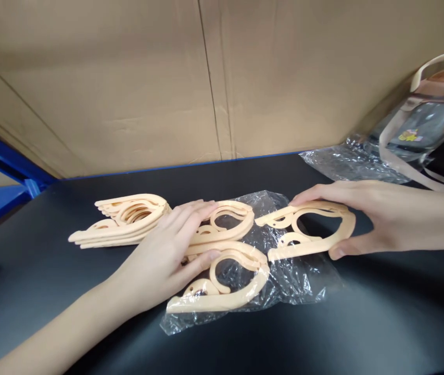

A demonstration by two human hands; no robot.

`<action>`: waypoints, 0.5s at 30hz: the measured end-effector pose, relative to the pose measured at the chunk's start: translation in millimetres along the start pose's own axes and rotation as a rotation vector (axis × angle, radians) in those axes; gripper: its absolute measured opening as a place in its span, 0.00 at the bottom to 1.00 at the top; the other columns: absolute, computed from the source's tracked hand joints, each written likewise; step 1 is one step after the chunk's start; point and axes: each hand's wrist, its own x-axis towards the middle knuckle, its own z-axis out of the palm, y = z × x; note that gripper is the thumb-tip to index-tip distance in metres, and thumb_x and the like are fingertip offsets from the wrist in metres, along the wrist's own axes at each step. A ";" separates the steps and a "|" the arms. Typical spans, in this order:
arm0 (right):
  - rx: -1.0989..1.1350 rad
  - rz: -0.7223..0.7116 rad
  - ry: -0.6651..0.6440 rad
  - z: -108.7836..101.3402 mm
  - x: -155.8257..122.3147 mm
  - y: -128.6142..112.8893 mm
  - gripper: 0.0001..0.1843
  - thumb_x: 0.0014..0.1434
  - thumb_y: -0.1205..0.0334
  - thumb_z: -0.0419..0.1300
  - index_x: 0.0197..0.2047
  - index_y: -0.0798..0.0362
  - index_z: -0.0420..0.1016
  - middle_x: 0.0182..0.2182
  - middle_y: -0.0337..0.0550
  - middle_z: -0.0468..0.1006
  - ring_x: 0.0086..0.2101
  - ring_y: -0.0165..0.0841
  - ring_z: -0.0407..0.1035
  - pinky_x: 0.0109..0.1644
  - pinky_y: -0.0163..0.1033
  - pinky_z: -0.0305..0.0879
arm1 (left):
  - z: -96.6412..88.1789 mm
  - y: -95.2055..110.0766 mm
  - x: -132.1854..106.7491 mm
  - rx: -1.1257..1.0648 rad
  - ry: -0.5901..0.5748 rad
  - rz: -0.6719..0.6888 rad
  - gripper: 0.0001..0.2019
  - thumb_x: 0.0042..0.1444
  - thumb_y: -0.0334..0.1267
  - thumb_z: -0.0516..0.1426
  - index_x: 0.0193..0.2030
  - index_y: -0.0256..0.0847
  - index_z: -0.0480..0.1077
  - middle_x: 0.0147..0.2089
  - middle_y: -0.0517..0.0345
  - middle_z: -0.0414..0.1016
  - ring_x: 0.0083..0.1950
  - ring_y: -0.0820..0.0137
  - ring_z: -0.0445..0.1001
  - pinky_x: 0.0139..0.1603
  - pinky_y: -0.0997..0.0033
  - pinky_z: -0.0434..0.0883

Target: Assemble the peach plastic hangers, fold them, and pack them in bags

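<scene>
Beige plastic folding hangers, folded up, lie on a black tabletop. My right hand (366,219) grips one folding hanger (346,229) by its rounded end, thumb on the near side and fingers along the far side. My left hand (167,250) rests across the middle hangers, its fingers over the upper hanger (241,226) and its thumb on the near hanger (245,294). These two lie on a crinkled clear plastic bag (303,284). A neat stack of hangers (151,224) sits left of them, partly behind my left hand.
Cardboard (136,94) stands upright along the back edge. At the far right are a clear bottle (428,125) with a brown lid and strap, and another clear plastic bag (354,161). A blue metal frame (3,156) runs along the left.
</scene>
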 end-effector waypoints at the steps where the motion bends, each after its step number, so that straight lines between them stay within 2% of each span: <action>1: 0.018 0.004 0.005 2.6 1.8 -0.1 0.34 0.51 0.48 0.69 0.60 0.37 0.65 0.51 0.35 0.78 0.46 0.40 0.75 0.43 0.42 0.76 | 1.7 0.2 -0.6 -0.005 -0.011 -0.003 0.28 0.65 0.50 0.52 0.68 0.45 0.51 0.69 0.48 0.60 0.70 0.53 0.58 0.66 0.48 0.62; 4: 0.083 0.017 0.038 13.4 9.3 -4.2 0.36 0.50 0.44 0.69 0.60 0.38 0.64 0.53 0.36 0.77 0.48 0.41 0.75 0.46 0.44 0.76 | 6.3 1.0 -2.9 -0.045 -0.027 -0.026 0.30 0.66 0.53 0.50 0.70 0.47 0.47 0.72 0.51 0.55 0.73 0.55 0.53 0.70 0.47 0.57; 8: 0.162 -0.005 0.128 33.6 18.0 -16.2 0.36 0.52 0.45 0.67 0.62 0.42 0.63 0.56 0.40 0.75 0.52 0.41 0.73 0.51 0.45 0.74 | 9.4 0.4 -5.0 -0.094 -0.023 -0.049 0.35 0.65 0.55 0.50 0.72 0.46 0.42 0.73 0.48 0.53 0.73 0.54 0.53 0.71 0.45 0.54; 12: 0.055 -0.055 0.144 45.8 16.6 -17.9 0.45 0.57 0.44 0.63 0.71 0.43 0.47 0.65 0.47 0.64 0.61 0.45 0.64 0.60 0.53 0.66 | 10.3 -0.8 -4.9 -0.097 -0.009 -0.048 0.36 0.64 0.56 0.51 0.72 0.46 0.42 0.73 0.48 0.54 0.73 0.52 0.52 0.71 0.43 0.53; 13: 0.012 -0.050 0.140 45.9 15.2 -15.4 0.47 0.57 0.43 0.63 0.72 0.42 0.44 0.65 0.48 0.64 0.61 0.47 0.62 0.60 0.56 0.65 | 10.3 -0.9 -4.7 -0.094 -0.007 -0.044 0.35 0.64 0.56 0.51 0.72 0.47 0.42 0.73 0.48 0.53 0.73 0.53 0.52 0.71 0.43 0.53; 15: -0.041 -0.015 0.154 43.7 12.8 -8.4 0.49 0.56 0.43 0.64 0.72 0.39 0.43 0.61 0.48 0.70 0.59 0.49 0.64 0.59 0.60 0.64 | 10.4 -1.0 -4.2 -0.094 -0.003 -0.029 0.34 0.65 0.55 0.50 0.72 0.47 0.43 0.73 0.48 0.53 0.73 0.53 0.52 0.71 0.43 0.54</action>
